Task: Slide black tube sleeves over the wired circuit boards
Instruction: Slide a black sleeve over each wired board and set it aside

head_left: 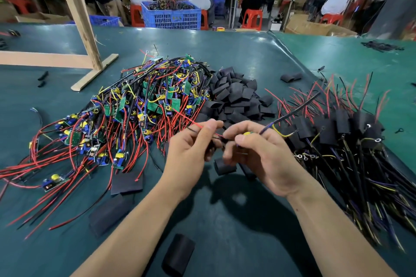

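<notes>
My left hand (193,144) pinches a red and a black wire (191,122) between thumb and fingers above the green table. My right hand (254,150) grips a small wired circuit board (246,134) with a yellow part; its dark cable (292,112) runs up to the right. A black tube sleeve (225,166) lies on the table just below my fingers, apart from them. A big heap of bare wired boards (139,105) lies to the left. Loose black sleeves (236,94) are piled behind my hands. Sleeved boards (333,132) lie to the right.
More flat black sleeves lie near me (179,254), (110,213), (128,181). A wooden frame (78,20) stands at the back left. A blue crate (171,14) and several seated people are beyond the table's far edge.
</notes>
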Motion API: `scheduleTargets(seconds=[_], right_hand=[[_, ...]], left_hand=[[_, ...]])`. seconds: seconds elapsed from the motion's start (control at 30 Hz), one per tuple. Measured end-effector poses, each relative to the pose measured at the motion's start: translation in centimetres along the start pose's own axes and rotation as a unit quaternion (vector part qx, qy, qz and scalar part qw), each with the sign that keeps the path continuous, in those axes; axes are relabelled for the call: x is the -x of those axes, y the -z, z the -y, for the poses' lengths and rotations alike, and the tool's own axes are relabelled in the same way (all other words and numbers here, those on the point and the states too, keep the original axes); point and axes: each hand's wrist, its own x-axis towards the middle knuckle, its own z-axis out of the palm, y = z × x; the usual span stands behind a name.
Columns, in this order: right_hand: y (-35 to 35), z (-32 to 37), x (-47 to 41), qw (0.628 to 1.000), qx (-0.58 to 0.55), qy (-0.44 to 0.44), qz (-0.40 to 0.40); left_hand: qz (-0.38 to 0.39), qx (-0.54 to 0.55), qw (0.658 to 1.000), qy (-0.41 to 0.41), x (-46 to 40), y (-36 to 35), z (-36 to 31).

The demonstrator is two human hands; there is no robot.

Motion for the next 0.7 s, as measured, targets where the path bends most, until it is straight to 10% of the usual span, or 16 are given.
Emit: scheduleTargets(seconds=[0.7], right_hand=[[1.6,0.8,-0.8,0.973,-0.033,0.066,-0.219]], left_hand=[[0.095,-0.024,0.995,0.007,-0.3,1.7,-0.5]])
